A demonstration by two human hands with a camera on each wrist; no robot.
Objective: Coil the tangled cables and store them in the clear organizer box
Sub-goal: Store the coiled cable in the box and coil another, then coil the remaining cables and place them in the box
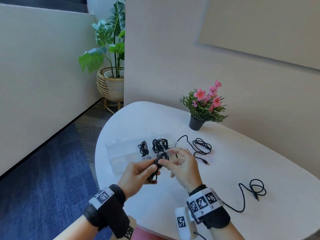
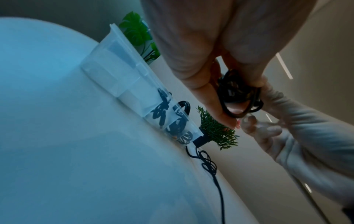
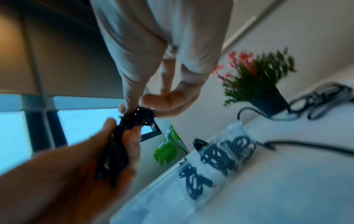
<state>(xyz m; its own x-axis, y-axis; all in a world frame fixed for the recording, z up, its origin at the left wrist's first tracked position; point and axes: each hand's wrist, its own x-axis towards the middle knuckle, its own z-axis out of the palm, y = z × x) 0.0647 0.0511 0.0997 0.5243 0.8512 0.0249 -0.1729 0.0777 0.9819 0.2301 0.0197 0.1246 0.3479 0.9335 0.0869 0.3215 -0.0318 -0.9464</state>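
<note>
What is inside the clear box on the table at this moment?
Inside the clear box lie three coiled black cables, in the compartments at its right end. The left compartments look empty. The hands and the bundle they hold hide part of its near right side.
</note>
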